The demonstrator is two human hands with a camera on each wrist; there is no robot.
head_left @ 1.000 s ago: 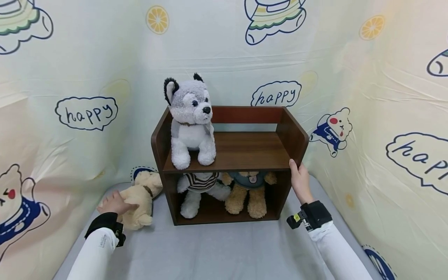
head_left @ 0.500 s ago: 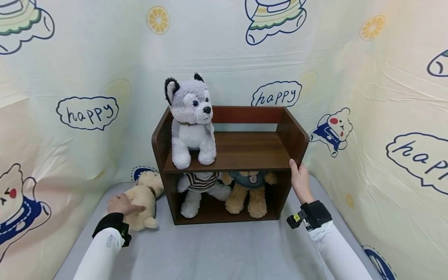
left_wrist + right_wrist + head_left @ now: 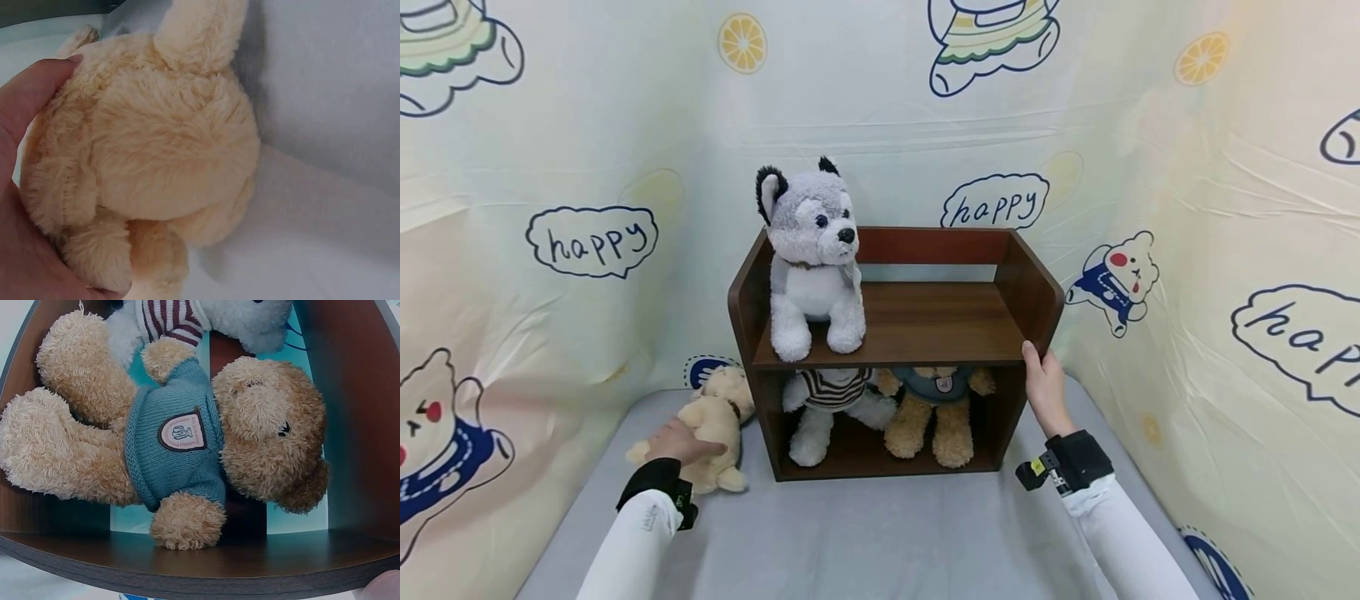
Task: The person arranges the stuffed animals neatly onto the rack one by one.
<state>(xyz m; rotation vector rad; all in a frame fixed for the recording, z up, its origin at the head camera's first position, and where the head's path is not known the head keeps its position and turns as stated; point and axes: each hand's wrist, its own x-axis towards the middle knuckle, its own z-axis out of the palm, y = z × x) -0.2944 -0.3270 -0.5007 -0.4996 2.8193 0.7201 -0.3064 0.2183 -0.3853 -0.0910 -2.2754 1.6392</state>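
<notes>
My left hand (image 3: pixel 681 443) grips a beige plush dog (image 3: pixel 720 425) with a dark collar, which lies on its side left of the brown wooden shelf (image 3: pixel 936 321). In the left wrist view, the thumb lies along one side of the plush dog (image 3: pixel 169 144) and the fingers wrap the other. My right hand (image 3: pixel 1047 387) holds the shelf's right side panel, thumb on its front edge; the fingers behind are mostly hidden. A grey and white plush husky (image 3: pixel 814 267) sits at the left of the upper shelf board.
In the lower compartment sit a white plush toy (image 3: pixel 831 400) in a striped top and a brown teddy bear (image 3: pixel 175 431) in a blue-green sweater. The grey-covered table (image 3: pixel 880 533) reaches a printed curtain (image 3: pixel 880 125) behind and at both sides.
My left hand has moved right and its fingers have closed round the plush dog, which has shifted slightly right. My right hand stays on the shelf panel.
</notes>
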